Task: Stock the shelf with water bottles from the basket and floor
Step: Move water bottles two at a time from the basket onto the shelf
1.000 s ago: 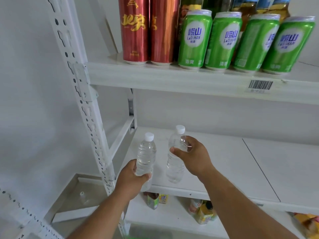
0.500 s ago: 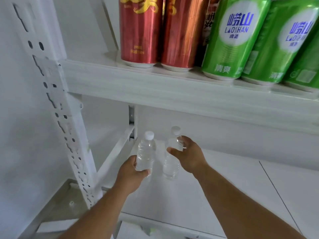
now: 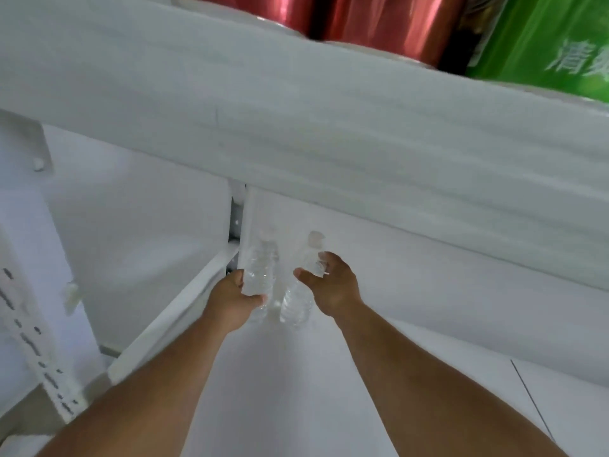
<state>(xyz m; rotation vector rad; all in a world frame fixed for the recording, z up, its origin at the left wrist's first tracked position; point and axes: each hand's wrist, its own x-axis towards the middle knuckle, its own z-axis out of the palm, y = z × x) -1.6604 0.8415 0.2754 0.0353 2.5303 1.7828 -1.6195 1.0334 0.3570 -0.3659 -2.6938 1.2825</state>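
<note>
left hand [image 3: 232, 300]: grips left bottle [image 3: 260, 273], deep on shelf [image 3: 296, 374] by the back corner
right hand [image 3: 333, 286]: grips right bottle [image 3: 298, 303], tilted
bottles: unlabelled
green can [image 3: 543, 44]: white "清", rest cut off

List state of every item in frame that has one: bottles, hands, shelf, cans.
Left clear plastic water bottle: capped, upright, gripped by left hand, near shelf's back-left corner.
Right clear plastic water bottle: capped, tilted, gripped by right hand.
White metal lower shelf: holds only these two bottles in view; whether they rest on it is unclear.
Red metal cans: standing on upper shelf.
Green metal can: standing on upper shelf.
</note>
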